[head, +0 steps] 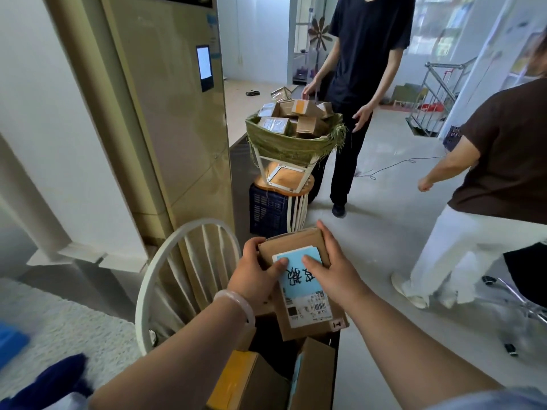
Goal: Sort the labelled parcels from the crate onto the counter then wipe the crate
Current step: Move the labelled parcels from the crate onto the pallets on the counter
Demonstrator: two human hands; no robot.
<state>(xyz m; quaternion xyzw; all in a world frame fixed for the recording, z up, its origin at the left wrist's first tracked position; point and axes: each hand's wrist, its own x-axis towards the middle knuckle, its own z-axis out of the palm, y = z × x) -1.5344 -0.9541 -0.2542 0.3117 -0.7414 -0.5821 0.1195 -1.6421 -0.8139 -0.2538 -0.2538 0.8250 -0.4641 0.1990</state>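
I hold a brown cardboard parcel (299, 244) in both hands at chest height; a light blue label (300, 279) with black handwriting and a white barcode sticker cover its top. My left hand (254, 276) grips its left edge, thumb on the blue label. My right hand (331, 267) grips its right edge, thumb also on the label. Below my arms lie more cardboard parcels (313, 377), one with yellow tape (239, 368); what holds them is hidden. Farther ahead, a green-lined basket (290, 143) on a white stand is heaped with small parcels (296, 116).
A white round-backed chair (183, 276) stands just left of my hands. A tall beige cabinet unit (165, 113) rises behind it. A dark blue plastic crate (268, 211) sits under the stand. Two people stand ahead and to the right on the grey floor.
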